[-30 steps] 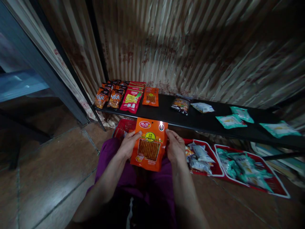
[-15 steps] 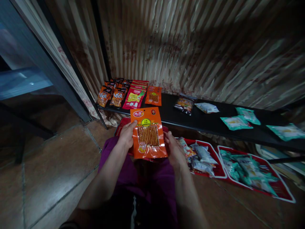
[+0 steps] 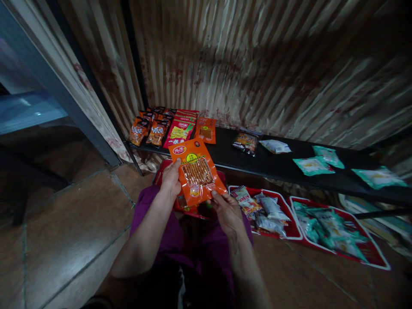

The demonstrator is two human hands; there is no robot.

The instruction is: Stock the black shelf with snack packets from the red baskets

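Note:
An orange snack packet with a clear window showing brown sticks is held up in front of me, tilted. My left hand is closed on its left edge, thumb on the front. At its lower right corner, my right hand pinches the packet between thumb and fingers. Below it, a red basket between my knees is partly hidden and has more orange packets inside. Behind, a similar orange packet lies on the black shelf, beside the pink-red packets.
Black-and-orange snack bags fill the shelf's left end. Further right lie a dark packet, a white packet and several mint-green packets. Two red baskets with white rims, one with mixed bags and one with green packets, stand below.
The orange packet has tilted, its top leaning left. My right hand has moved left and down from beside the right edge to grip the lower right corner. The view has shifted slightly.

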